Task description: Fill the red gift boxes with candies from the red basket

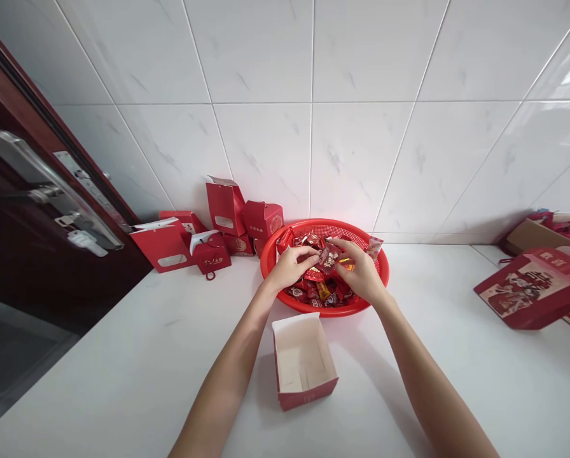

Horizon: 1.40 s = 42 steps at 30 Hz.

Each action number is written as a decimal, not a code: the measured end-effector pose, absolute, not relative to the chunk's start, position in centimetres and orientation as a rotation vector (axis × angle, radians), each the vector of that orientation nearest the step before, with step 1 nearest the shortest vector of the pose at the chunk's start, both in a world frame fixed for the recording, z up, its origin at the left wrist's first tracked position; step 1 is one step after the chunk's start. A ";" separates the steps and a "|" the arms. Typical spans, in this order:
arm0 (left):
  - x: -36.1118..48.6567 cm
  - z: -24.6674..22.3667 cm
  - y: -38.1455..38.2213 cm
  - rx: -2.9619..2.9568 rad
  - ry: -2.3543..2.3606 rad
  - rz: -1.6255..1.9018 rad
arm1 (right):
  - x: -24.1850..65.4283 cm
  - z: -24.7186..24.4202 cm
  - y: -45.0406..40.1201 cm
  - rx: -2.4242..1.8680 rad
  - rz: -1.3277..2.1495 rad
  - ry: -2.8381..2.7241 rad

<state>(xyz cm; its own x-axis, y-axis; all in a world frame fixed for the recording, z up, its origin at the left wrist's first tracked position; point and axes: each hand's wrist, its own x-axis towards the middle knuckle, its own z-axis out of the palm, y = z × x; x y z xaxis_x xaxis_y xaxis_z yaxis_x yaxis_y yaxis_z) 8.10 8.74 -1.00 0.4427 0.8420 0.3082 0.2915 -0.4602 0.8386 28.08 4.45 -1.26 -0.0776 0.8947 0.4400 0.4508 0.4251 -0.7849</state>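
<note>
A red plastic basket [380,280] full of wrapped candies [322,291] stands on the white tabletop. Over it, a dark red candy packet [329,256] with pale print lies between my two hands. The fingers of my left hand [292,264] are pinched at its left edge. From the other side, my right hand [361,270] grips it between thumb and fingers. In front of the basket, between my forearms, sits an open red box [308,395] with a pale inside, and I see no candy in it.
Several red gift boxes [225,207] stand at the back left against the tiled wall [261,140]. To the right are a printed red box [518,292] and a cardboard carton [521,235] with red things in it. A dark door [22,210] with a metal handle borders the left side.
</note>
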 end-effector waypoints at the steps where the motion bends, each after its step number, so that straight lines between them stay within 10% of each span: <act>1: 8.1 -0.9 8.6 1.949 0.956 0.967 | 27.9 -1.2 4.3 -1.161 0.555 -1.716; 42: 7.8 -1.5 8.7 1.795 0.966 1.168 | 28.2 -0.2 4.1 -1.009 1.192 -1.260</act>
<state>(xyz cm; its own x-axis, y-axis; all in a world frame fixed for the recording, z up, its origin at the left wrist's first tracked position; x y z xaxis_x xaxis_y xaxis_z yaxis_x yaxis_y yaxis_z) 7.78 8.72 -1.53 0.2915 0.8888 0.3536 0.1805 -0.4142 0.8921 28.17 4.09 -0.24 -0.0629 0.9875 0.1446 -0.0897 0.1387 -0.9863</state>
